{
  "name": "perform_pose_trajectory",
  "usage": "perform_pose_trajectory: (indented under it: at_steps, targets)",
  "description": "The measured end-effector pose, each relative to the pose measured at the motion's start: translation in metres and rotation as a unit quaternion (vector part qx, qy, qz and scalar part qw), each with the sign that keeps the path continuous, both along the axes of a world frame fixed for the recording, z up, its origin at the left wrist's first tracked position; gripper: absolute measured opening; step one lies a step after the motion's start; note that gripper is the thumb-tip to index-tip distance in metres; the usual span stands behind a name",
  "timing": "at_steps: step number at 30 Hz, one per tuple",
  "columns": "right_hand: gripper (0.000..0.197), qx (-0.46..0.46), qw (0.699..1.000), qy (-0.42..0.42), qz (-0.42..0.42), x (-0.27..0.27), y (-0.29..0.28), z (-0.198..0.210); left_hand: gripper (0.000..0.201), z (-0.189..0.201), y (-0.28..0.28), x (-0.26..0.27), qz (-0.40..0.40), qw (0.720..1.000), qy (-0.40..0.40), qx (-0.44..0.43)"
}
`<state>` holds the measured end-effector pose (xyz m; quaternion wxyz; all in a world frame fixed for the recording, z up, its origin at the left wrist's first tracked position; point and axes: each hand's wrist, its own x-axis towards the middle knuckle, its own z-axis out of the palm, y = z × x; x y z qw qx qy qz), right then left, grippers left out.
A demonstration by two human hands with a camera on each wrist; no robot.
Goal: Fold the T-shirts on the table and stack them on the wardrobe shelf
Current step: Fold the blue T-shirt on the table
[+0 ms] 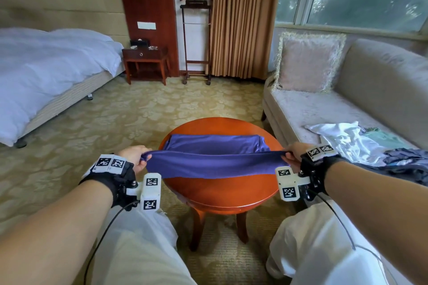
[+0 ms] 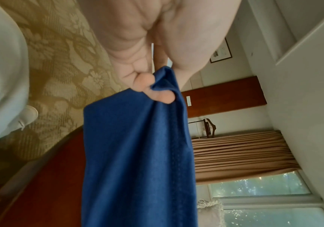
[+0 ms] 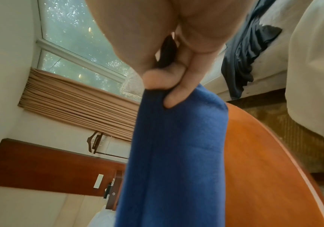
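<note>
Round table (image 1: 222, 194) under hand-stretched T-shirt (image 1: 213, 164), far half hidden

Both forearms are bare, without sleeves. Each wrist carries a black fabric strap (image 1: 120, 180) fitted with white blocks printed with black-and-white square fiducial markers. On the left hand (image 1: 133, 156) side, 2 markers sit on top of the wrist and 2 more on a white bracket (image 1: 150, 192) at lower centre-left, fixed with a visible screw. The right hand (image 1: 293, 152) side has the same: 2 markers on top, 2 on a white bracket (image 1: 288, 184). A thin black cable (image 1: 104, 236) runs from each mount. Pale cream trousers (image 1: 139, 250) cover both legs at the bottom of the frame.
</note>
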<state>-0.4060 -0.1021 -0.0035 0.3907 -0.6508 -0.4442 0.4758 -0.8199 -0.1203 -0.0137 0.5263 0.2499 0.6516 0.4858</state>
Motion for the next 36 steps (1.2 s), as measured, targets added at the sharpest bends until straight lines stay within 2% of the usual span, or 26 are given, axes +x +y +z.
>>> perform_pose_trajectory:
  at_steps: [1,3,7,11,13,17,21,23,26,28,30,33,36]
  targets:
    - [0.035,-0.015,0.998,0.045,-0.04,-0.006,0.002,0.004,0.027,0.0,0.007,0.002,0.022,0.999,-0.015,0.018]
    - [0.025,-0.042,0.992,0.065,-0.1,-0.011,0.006,0.015,0.026,-0.001,0.017,0.005,0.052,0.997,-0.037,0.039]
    - [0.014,-0.075,0.983,0.107,-0.125,-0.014,0.03,0.023,0.027,0.0,0.042,0.005,0.073,0.993,-0.066,0.061]
    - [0.018,-0.063,0.984,0.112,-0.123,-0.009,0.07,0.024,0.024,0.002,0.073,0.008,0.068,0.99,-0.089,0.087]
    - [0.017,-0.064,0.989,0.084,-0.104,-0.006,0.093,0.017,0.028,-0.001,0.09,0.013,0.045,0.992,-0.074,0.087]
    - [0.017,-0.074,0.992,0.052,-0.092,0.001,0.134,0.0,0.014,-0.013,0.125,0.015,0.034,0.995,-0.038,0.082]
    - [0.018,-0.098,0.987,0.059,-0.109,0.002,0.164,-0.015,0.006,-0.025,0.162,0.014,0.034,0.999,0.003,0.011]
    - [0.02,-0.105,0.986,0.052,-0.12,0.003,0.178,-0.024,0.014,-0.034,0.181,0.01,0.021,0.998,0.054,-0.017]
    - [0.027,-0.11,0.979,0.081,-0.149,0.002,0.193,-0.035,0.045,-0.054,0.209,0.001,-0.005,0.991,0.113,-0.077]
    - [0.027,-0.117,0.974,0.108,-0.162,-0.001,0.201,-0.042,0.051,-0.065,0.221,-0.005,-0.02,0.985,0.136,-0.102]
    - [0.026,-0.126,0.969,0.141,-0.16,-0.003,0.209,-0.048,0.049,-0.074,0.231,-0.007,-0.03,0.979,0.161,-0.124]
    - [0.019,-0.126,0.969,0.141,-0.158,-0.007,0.218,-0.057,0.049,-0.084,0.238,-0.007,-0.026,0.977,0.167,-0.127]
    - [0.01,-0.125,0.976,0.093,-0.152,-0.011,0.222,-0.06,0.03,-0.088,0.239,0.0,0.005,0.988,0.136,-0.067]
